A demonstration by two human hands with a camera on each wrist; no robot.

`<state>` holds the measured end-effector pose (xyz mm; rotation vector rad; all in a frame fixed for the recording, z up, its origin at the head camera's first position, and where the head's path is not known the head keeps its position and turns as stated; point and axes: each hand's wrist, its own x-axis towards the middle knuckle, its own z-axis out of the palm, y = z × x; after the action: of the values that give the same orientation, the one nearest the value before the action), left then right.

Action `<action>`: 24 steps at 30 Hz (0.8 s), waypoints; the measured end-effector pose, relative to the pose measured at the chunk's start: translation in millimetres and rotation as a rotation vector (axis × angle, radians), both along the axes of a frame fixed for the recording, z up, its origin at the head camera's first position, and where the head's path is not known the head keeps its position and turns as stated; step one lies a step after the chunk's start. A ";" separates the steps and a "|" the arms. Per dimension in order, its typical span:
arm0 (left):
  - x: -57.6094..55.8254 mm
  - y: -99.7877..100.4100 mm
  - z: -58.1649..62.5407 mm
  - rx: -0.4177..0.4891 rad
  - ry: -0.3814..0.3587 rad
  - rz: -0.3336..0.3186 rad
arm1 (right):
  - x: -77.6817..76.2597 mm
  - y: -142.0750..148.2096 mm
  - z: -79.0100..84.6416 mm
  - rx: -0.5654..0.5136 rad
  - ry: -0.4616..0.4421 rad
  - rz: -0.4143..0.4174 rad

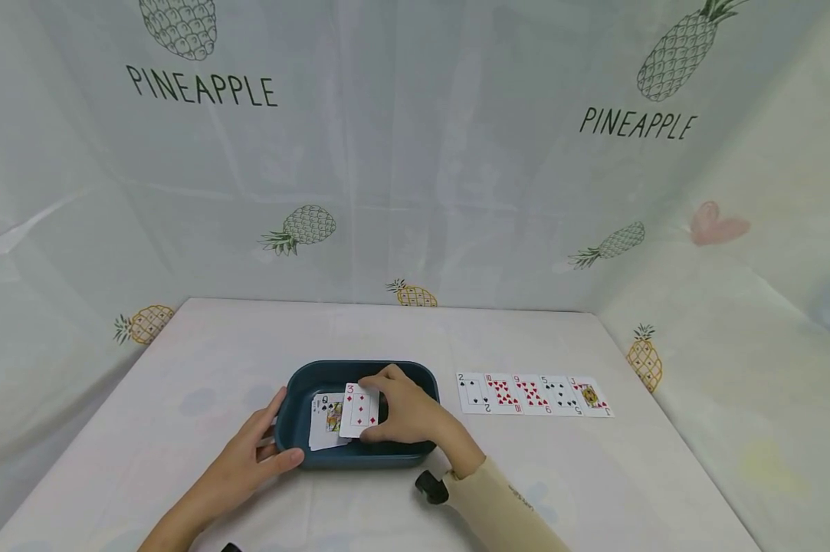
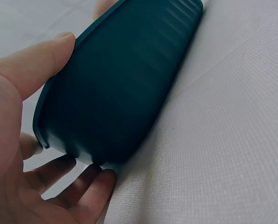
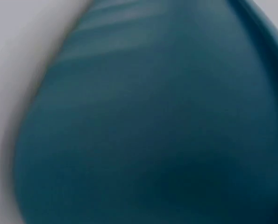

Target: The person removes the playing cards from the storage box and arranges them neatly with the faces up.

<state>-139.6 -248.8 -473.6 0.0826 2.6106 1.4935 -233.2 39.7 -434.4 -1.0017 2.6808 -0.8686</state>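
Note:
A dark blue plastic tray (image 1: 359,462) stands on the white-covered table, its outer wall (image 2: 115,79) close up in the left wrist view. At the tray's left end my left hand (image 1: 252,452) holds the corner, thumb on the near side and fingers along the end wall. My right hand (image 1: 411,410) reaches over the tray and pinches a three of diamonds card (image 1: 357,410) between thumb and fingers. Beneath and left of that card, a queen card (image 1: 323,429) lies face up on other cards in the tray. The right wrist view shows only the blurred tray wall (image 3: 153,116).
Right of the tray, several face-up cards (image 1: 534,395) lie in an overlapping row, from a two at the left to a jack at the right. A pineapple-print curtain (image 1: 415,192) hangs behind and beside the table (image 1: 525,483).

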 end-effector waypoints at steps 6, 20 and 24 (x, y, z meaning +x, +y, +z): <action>0.1 0.8 -0.9 -0.005 0.012 0.004 | 7.3 22.5 10.0 -0.053 0.008 0.006; 0.0 -2.9 -3.1 0.013 0.000 -0.012 | 25.7 86.5 25.4 -0.220 -0.040 -0.036; 0.5 -3.1 -2.6 0.012 0.001 -0.014 | 28.9 109.4 21.0 -0.223 -0.029 -0.071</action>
<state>-139.1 -251.9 -476.2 0.1021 2.5966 1.5053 -204.3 149.1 -413.4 -0.9322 2.6530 -1.2088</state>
